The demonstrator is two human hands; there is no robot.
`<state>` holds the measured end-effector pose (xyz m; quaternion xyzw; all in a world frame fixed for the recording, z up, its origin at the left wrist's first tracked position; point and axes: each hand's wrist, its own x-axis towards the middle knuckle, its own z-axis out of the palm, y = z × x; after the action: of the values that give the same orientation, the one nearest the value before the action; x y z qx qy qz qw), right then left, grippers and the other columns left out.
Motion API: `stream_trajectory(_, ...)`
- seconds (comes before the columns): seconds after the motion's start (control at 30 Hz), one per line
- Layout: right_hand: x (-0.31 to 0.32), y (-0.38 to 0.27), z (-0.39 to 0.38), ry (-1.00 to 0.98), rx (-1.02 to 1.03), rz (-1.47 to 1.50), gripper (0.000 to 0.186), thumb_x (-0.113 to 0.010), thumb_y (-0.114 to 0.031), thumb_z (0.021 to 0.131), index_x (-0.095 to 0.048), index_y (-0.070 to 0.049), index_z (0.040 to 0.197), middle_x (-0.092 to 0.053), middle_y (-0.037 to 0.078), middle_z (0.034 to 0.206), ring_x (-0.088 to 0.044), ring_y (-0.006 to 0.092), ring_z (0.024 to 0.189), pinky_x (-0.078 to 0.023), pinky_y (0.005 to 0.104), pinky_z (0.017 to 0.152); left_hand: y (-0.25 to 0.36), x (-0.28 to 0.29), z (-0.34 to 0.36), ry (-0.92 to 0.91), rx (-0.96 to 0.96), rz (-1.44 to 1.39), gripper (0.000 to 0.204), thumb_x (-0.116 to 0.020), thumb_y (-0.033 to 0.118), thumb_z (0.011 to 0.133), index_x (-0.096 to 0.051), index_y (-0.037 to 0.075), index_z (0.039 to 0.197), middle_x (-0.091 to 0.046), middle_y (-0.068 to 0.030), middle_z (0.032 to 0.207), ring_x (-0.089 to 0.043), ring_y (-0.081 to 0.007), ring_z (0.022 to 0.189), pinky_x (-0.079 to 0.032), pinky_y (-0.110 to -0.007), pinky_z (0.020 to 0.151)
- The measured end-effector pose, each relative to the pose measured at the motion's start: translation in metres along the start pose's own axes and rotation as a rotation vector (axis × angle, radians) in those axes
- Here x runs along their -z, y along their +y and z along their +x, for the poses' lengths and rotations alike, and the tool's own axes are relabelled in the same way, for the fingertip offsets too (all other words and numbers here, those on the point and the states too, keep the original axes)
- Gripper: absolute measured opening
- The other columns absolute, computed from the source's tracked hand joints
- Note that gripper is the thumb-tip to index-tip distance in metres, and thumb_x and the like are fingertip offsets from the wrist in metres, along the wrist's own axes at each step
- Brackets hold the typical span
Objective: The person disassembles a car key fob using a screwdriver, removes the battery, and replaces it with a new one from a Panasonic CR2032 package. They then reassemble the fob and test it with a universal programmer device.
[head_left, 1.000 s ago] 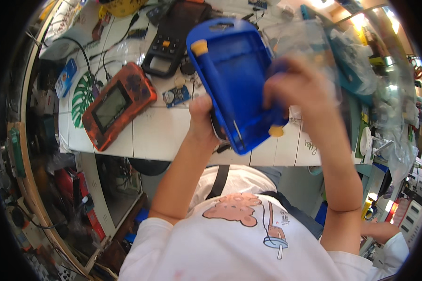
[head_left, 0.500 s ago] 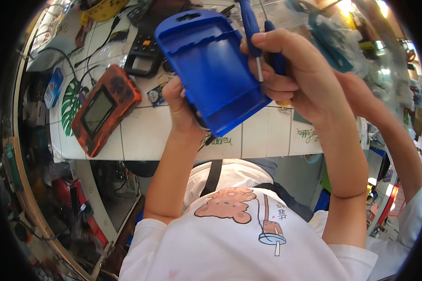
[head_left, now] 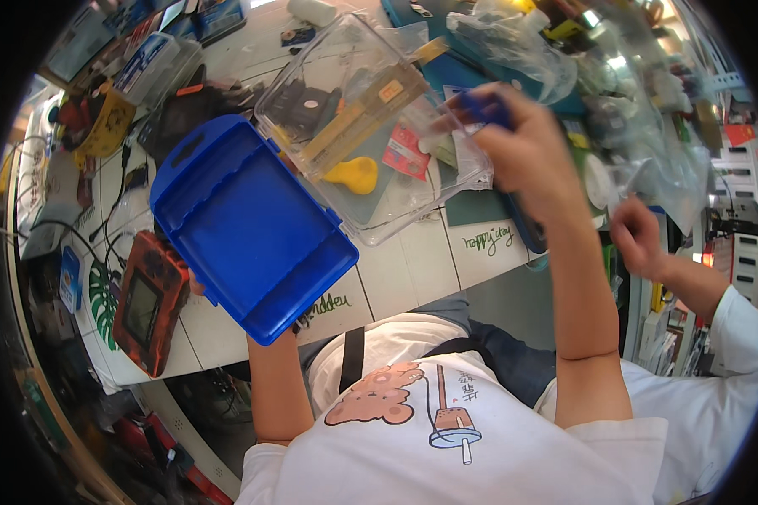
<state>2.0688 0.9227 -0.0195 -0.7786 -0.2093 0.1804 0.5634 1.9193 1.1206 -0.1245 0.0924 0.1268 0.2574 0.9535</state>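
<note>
— Now that the blue case (head_left: 253, 231) lies open at centre left, where is each hand?
— Half a second ago it was shut, held upright. The left hand (head_left: 195, 286), mostly hidden underneath, props it; how its fingers close I cannot tell. The right hand (head_left: 526, 164), upper right, has its fingers wrapped round a blue-handled screwdriver (head_left: 480, 108) above the clear lid (head_left: 366, 126).
— And beside it?
— An orange handheld console (head_left: 149, 303) on the counter (head_left: 480, 244).

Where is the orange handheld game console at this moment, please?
In the head view, the orange handheld console lies at the table's left edge, just left of the open blue case.
</note>
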Motion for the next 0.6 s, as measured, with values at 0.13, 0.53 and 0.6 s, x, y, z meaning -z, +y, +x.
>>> stream_trajectory(0.13, -0.055, 0.001, -0.016, -0.275, -0.125, 0.294, 0.023, -0.064, -0.012, 0.074, -0.062, -0.002, 0.095, -0.065, 0.007, 0.082, -0.059, 0.0131, 0.071, -0.047, 0.0271, 0.062, -0.001, 0.007, 0.002, -0.102, 0.049, -0.021, 0.053, -0.047, 0.039, 0.087, -0.042, 0.006, 0.127, -0.051, -0.0145, 0.120, -0.052, -0.0122, 0.062, -0.046, -0.026, 0.051)
stream_trajectory(0.53, -0.073, 0.022, -0.007, -0.451, -0.058, 0.227, 0.025, -0.070, -0.021, 0.079, -0.053, -0.007, 0.090, -0.053, -0.002, 0.073, -0.050, 0.0066, 0.073, -0.041, 0.0237, 0.063, 0.004, 0.020, -0.002, -0.227, 0.173, -0.068, 0.044, -0.043, 0.029, 0.092, -0.042, 0.006, 0.129, -0.046, -0.0167, 0.128, -0.041, -0.0073, 0.045, -0.036, -0.021, 0.036)
stream_trajectory(0.6, -0.053, 0.036, 0.017, -0.132, 0.241, 0.097, 0.029, -0.072, -0.023, 0.076, -0.059, -0.005, 0.094, -0.057, 0.006, 0.078, -0.056, 0.0144, 0.076, -0.046, 0.0280, 0.071, 0.004, 0.021, 0.002, -0.237, 0.192, -0.087, 0.042, -0.042, 0.027, 0.093, -0.042, 0.006, 0.130, -0.045, -0.0171, 0.130, -0.039, -0.0065, 0.042, -0.034, -0.020, 0.033)
